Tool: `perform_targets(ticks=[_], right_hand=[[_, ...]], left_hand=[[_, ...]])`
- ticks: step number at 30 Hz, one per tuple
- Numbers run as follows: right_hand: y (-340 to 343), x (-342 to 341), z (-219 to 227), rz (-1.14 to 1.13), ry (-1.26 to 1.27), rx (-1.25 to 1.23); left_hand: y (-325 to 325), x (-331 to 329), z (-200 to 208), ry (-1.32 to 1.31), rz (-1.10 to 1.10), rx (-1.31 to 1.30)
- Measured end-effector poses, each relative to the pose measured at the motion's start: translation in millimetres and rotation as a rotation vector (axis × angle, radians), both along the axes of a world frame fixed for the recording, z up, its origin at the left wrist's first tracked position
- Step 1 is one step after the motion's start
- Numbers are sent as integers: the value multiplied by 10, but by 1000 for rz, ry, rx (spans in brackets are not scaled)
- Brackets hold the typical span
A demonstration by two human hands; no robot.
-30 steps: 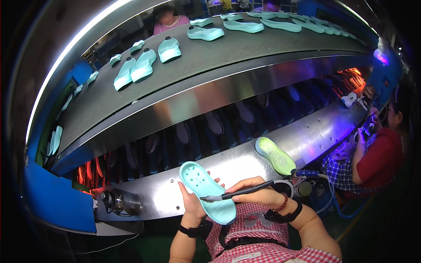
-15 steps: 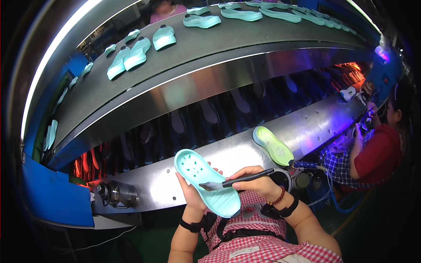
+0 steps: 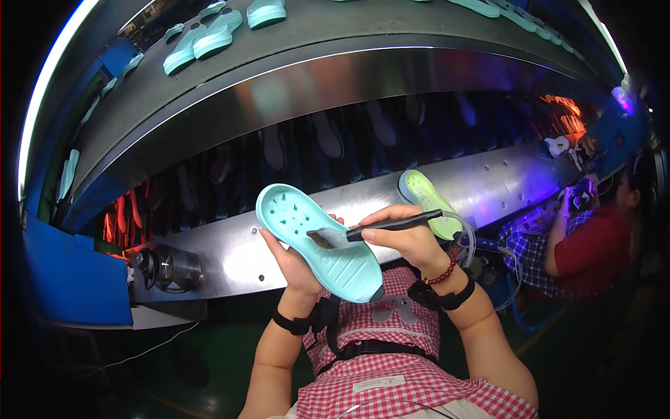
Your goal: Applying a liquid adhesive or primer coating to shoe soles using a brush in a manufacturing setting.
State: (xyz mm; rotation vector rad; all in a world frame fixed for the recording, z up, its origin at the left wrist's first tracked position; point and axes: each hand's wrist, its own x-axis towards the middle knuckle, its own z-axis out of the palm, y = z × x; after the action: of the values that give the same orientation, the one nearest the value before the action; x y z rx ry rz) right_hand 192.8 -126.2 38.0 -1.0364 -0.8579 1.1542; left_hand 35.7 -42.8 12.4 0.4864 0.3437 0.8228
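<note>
My left hand (image 3: 296,264) grips a mint-green shoe sole (image 3: 345,272) from its left side and underneath, with the hollow inner face turned up. Small holes dot its far end, ridges cross its near part, and a dark tab sticks out at the near tip. In my right hand (image 3: 412,241) is a brush (image 3: 394,224) with a black handle, and a clear tube runs from the handle's end. Its bristles touch the inside of the sole around the middle. Beyond my right hand a yellow-green sole (image 3: 429,199) lies on the metal ledge.
Several mint soles (image 3: 213,38) rest on the dark conveyor belt (image 3: 314,35) above. Below it, more soles hang in a dark opening with red-glowing ends. A metal pot (image 3: 178,269) stands at the ledge's left. At right, a co-worker in a red top (image 3: 593,244) handles something.
The brush has moved along the sole toward its holed end. My view has tipped downward, so the belt and ledge sit higher in the picture. Both hands keep their hold.
</note>
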Motion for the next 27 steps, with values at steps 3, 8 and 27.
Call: perform_targets(ticks=[3,8,27], right_hand=[[32,-100,110,-17,-515,135],[-164,-83,98,131,-873,461],[-191,-55,190,155,-569,160]], left_hand=[[28,31,-48,62,131,-26],[264,-75,-82,-38,207,103],[18,33,190,-99,311,57]])
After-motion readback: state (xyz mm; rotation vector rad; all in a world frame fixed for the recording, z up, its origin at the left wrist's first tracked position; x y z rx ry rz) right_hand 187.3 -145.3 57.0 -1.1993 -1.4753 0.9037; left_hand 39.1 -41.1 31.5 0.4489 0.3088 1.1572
